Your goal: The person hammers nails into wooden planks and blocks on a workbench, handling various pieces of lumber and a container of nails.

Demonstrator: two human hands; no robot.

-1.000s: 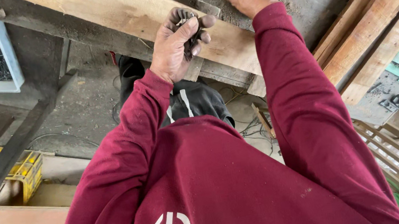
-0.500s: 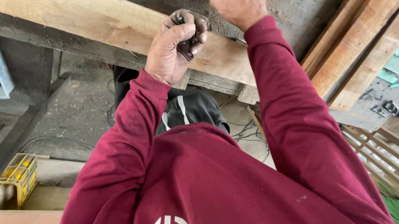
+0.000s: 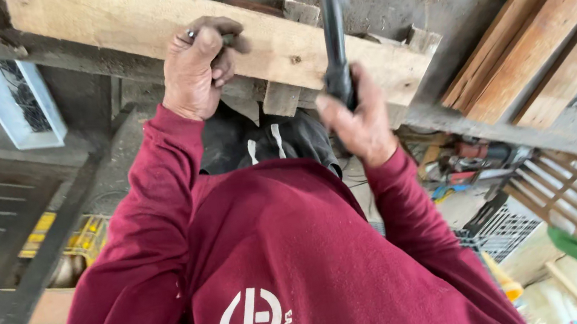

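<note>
Two hands at a pale wooden plank [image 3: 130, 18], one pinching small metal, one gripping a hammer.

The left hand [image 3: 197, 69] rests against the near edge of the plank, its fingers curled and pinching a small metal piece [image 3: 192, 35], likely a nail, though it is too small to be sure; the right hand [image 3: 359, 125] is closed tight round the dark handle of the hammer [image 3: 334, 25], just below the plank, with the blurred metal head raised above the plank's far edge; a short wood block [image 3: 284, 96] sits under the plank between the two hands; stacked timber boards [image 3: 545, 40] lie to the right of the plank, well apart from it; a white tray of dark small parts [image 3: 16, 100] stands left of the plank, below its end; maroon sleeves [image 3: 153, 228] run down from both hands.
</note>
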